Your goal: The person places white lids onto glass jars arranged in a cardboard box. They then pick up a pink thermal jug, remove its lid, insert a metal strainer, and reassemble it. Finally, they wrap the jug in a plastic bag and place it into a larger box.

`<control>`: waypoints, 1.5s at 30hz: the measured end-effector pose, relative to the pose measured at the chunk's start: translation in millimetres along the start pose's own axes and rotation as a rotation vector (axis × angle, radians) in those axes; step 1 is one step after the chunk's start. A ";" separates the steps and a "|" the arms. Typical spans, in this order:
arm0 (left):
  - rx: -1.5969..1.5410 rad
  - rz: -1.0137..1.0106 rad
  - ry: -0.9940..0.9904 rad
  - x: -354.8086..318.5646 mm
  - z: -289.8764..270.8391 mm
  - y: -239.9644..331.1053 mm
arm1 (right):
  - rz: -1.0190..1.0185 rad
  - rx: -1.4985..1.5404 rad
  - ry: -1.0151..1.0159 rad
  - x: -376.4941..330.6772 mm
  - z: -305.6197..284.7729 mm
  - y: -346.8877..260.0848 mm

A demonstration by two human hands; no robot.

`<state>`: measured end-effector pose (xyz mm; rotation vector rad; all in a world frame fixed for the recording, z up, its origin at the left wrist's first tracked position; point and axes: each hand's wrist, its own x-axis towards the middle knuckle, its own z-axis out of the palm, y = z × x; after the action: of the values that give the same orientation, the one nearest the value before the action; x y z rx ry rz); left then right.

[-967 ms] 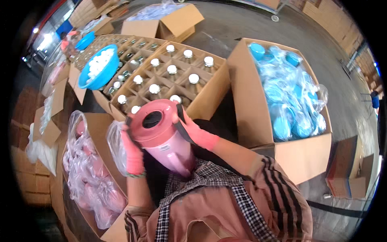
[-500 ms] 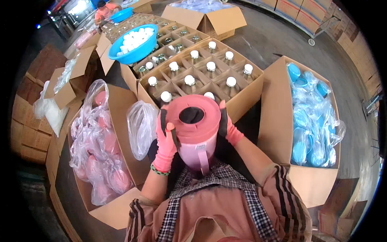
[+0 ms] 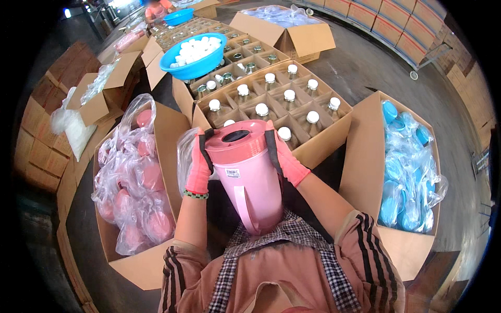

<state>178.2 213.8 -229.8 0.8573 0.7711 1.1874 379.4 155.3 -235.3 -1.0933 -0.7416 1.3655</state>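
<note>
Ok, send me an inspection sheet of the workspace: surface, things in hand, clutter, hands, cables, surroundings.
Surface: grey floor, marked in places; open cardboard boxes around the person.
Things in hand: pink jug, darker pink lid on, tilted.
Clutter: left box, bagged pink things; right box, bagged blue things; divided box, white-capped bottles; blue bowl, white caps; loose clear bag.
Hands: left hand and right hand, gloved, on opposite sides of the lid.
Cables: nothing seen.
Surroundings: co-worker beyond, upper left; loaded cart, upper right.
</note>
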 end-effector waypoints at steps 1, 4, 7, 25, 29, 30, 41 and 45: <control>-0.017 -0.020 -0.002 -3.7 0.9 2.6 | -0.006 0.028 0.007 -1.4 5.5 1.2; -0.049 -0.025 -0.009 -3.9 -1.7 0.5 | -0.002 0.020 -0.039 -15.2 7.2 -4.3; 0.123 0.089 -0.017 -20.5 3.7 16.1 | -0.184 -0.298 -0.008 -43.2 22.0 -32.9; 1.172 1.031 -0.115 -103.0 81.7 69.0 | -0.561 -0.072 -0.216 -33.9 33.1 -67.7; 1.630 1.209 -0.106 -119.0 73.3 102.8 | -0.868 -0.104 -0.334 -81.4 54.1 -107.2; 1.387 1.186 -0.039 -116.2 70.8 96.9 | -1.051 -0.335 -0.273 -86.4 50.5 -104.4; 0.273 0.448 -0.050 -160.1 88.9 68.8 | -0.880 -0.971 -0.102 -107.2 70.4 -96.7; 0.127 0.359 -0.014 -162.2 94.8 67.9 | -0.929 -0.946 -0.203 -103.4 63.3 -102.6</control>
<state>196.1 51.0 -115.3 1.1417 0.7040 1.4564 348.8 77.7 -100.2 -1.0528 -1.8630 0.2757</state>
